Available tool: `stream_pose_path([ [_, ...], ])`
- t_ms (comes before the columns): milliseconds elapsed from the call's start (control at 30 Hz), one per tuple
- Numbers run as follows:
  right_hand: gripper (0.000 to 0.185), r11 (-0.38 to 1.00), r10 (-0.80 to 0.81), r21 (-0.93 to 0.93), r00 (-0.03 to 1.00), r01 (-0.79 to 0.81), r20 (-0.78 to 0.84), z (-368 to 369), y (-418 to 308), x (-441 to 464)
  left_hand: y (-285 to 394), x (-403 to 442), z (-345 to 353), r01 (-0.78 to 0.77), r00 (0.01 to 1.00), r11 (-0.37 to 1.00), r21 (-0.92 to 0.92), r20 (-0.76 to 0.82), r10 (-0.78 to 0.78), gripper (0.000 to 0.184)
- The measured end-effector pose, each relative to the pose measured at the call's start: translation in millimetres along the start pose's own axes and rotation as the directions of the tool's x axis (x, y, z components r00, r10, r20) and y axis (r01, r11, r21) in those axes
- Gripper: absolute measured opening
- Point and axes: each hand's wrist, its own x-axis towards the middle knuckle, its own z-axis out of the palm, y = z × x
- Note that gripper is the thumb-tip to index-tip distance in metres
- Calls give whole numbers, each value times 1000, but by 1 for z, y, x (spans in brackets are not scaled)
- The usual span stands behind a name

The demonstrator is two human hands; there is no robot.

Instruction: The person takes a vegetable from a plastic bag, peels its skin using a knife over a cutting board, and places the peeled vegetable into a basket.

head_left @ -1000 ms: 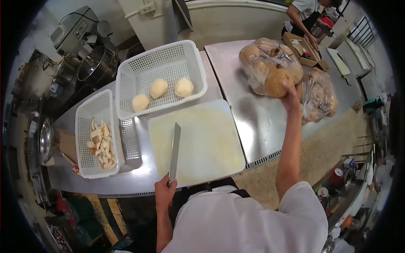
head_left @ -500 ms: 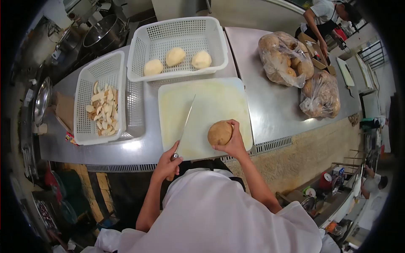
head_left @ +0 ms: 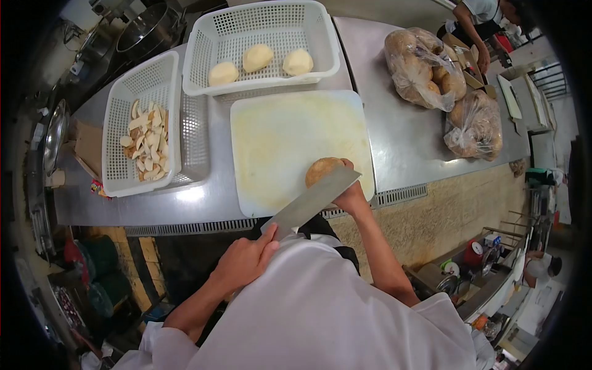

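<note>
My left hand (head_left: 243, 259) is closed round the handle of a broad-bladed kitchen knife (head_left: 316, 200), whose blade lies flat to my view and slants up to the right. Behind the blade, a round brown-skinned root that looks like a jicama (head_left: 320, 169) is partly hidden. My right hand (head_left: 353, 196) grips this jicama from its right side, over the near right part of the white cutting board (head_left: 283, 135). Whether the blade touches the skin, I cannot tell.
Beyond the board, a white perforated basket (head_left: 325, 46) holds three peeled pale roots. A second basket (head_left: 173, 123) at left contains peelings. Two plastic bags of brown roots (head_left: 410, 77) lie on the right of the steel table (head_left: 394, 154). A person (head_left: 478, 28) works at far right.
My left hand has swung the knife from upright over the board across to the right, its broad face now in front of the jicama. My right hand has drawn the jicama slightly nearer to me.
</note>
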Motion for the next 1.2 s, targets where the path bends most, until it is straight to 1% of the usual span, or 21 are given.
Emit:
stream_pose_path([
  [100, 115, 993, 112, 27, 993, -112, 24, 1, -5, 0, 9, -10, -8, 65, 997, 997, 37, 36, -67, 52],
  [200, 111, 998, 45, -47, 999, -46, -10, 3, -11, -3, 11, -4, -3, 35, 999, 999, 13, -4, -35, 51],
  [333, 112, 996, 16, 82, 998, -22, 63, 10, -2, -2, 16, 59, 15, -39, 995, 999, -5, -90, 38, 47],
  [400, 111, 998, 56, 31, 998, -55, -18, 9, -18, -5, 21, 102, 19, -84, 986, 996, -15, -147, 81, 47],
  [467, 112, 998, 66, -14, 998, -66, -18, 10, -20, -12, 30, 132, 12, 124, 991, 980, -156, -30, -130, 47],
  [500, 113, 996, 68, -60, 997, -69, -25, 7, -21, -8, 29, 128, 11, 120, 991, 979, -164, -42, -128, 47],
  [567, 113, 998, 69, 10, 998, -69, 0, -1, -23, -5, 13, 97, 11, -57, 995, 984, -169, -87, 42, 48],
  [600, 113, 994, 75, 78, 997, -77, 32, -3, -23, -8, 10, 76, 10, -47, 997, 985, -168, -74, 35, 48],
  [700, 114, 993, 80, 87, 995, -85, 57, -4, -22, -8, 8, 48, 6, -43, 998, 993, -107, -50, 38, 42],
  [767, 116, 994, 93, 45, 994, -95, 62, -5, -21, -6, -7, 65, 24, -250, 939, 961, -121, -272, 210, 46],
  [800, 117, 995, 103, 7, 993, -104, 62, -5, -21, -4, -5, 77, 22, -250, 937, 961, -118, -278, 210, 46],
  [833, 117, 995, 98, 6, 993, -98, 62, -5, -20, -5, -1, 98, 19, -7, 996, 962, -272, -85, -17, 49],
  [867, 118, 999, 45, -3, 996, -45, 73, -7, -17, -4, 1, 115, 16, 254, 966, 893, -371, 136, -218, 53],
  [900, 118, 1000, -10, -12, 996, 11, 85, -10, -15, -3, -4, 130, 20, 248, 968, 894, -374, 126, -216, 53],
  [933, 118, 1000, -19, -14, 996, 21, 86, -15, -11, -2, -14, 145, 27, 269, 963, 847, -459, 142, -229, 55],
  [1000, 116, 977, -54, 212, 974, 6, 220, -25, -6, -2, -7, 145, 23, 283, 959, 793, -539, 160, -234, 58],
  [1067, 113, 987, -23, 158, 979, -9, 205, -23, -4, -1, 2, 128, 23, 124, 992, 892, -436, 20, -128, 54],
  [1100, 110, 994, 10, 108, 982, -31, 191, -21, -6, -1, 1, 117, 26, 125, 992, 892, -435, 22, -128, 54],
  [1133, 110, 993, 14, 112, 982, -36, 190, -19, -7, -2, -6, 101, 29, -82, 987, 952, -294, -156, 37, 51],
  [1167, 111, 992, 69, 92, 979, -88, 192, -18, -10, -1, -11, 88, 30, -267, 927, 957, -115, -301, 222, 48],
  [1200, 112, 988, 124, 71, 973, -140, 194, -17, -11, -1, -5, 69, 19, -263, 930, 958, -117, -296, 219, 48],
])
